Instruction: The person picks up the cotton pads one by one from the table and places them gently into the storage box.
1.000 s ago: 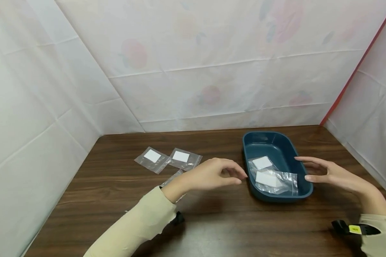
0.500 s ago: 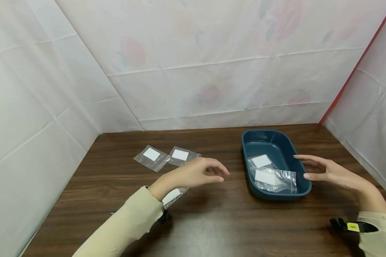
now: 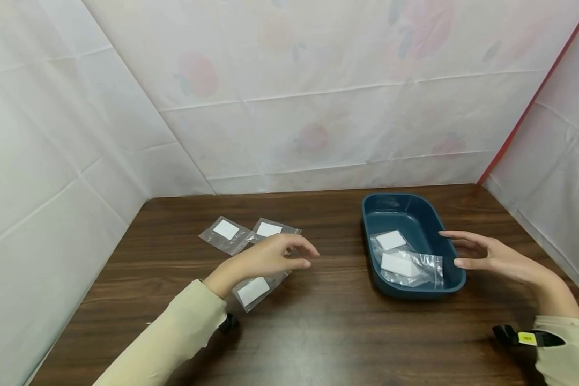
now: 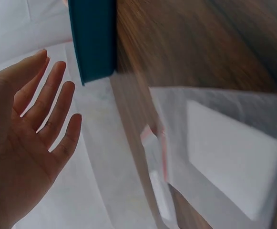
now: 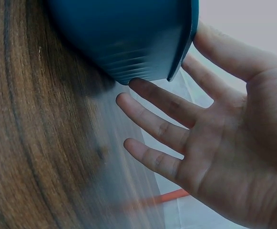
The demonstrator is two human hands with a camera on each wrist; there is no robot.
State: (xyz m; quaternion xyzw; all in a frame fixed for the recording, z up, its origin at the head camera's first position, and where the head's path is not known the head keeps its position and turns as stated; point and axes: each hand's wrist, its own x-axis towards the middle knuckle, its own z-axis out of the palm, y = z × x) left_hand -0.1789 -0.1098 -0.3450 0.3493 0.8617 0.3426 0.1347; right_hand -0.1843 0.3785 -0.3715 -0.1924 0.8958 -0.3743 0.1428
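Note:
My left hand [image 3: 265, 256] hovers over the table's left half, holding nothing, fingers loosely bent. Below it lies a clear zip bag [image 3: 253, 290] with a white rectangle inside, partly covered by the hand. Two similar bags, a left one [image 3: 226, 230] and a right one [image 3: 269, 229], lie just behind. The left wrist view shows the fingers spread above a zip bag [image 4: 233, 152]. My right hand [image 3: 499, 258] touches the right rim of a dark blue plastic bin [image 3: 399, 200] with thumb and fingertips; its other fingers extend along the outer wall [image 5: 128, 47]. Overlapping zip bags [image 3: 400, 265] lie inside the bin.
The brown wood-grain table [image 3: 309, 332] meets a pale curtain [image 3: 289, 134] at the back, with more sheeting at both sides. A red strip [image 3: 511, 142] runs up the right corner. A black wrist strap [image 3: 531, 338] sits by the right sleeve.
My left hand has moved left, away from the bin, over the bags on the table, uncovering more of the front bag. The right hand has stayed at the bin's rim.

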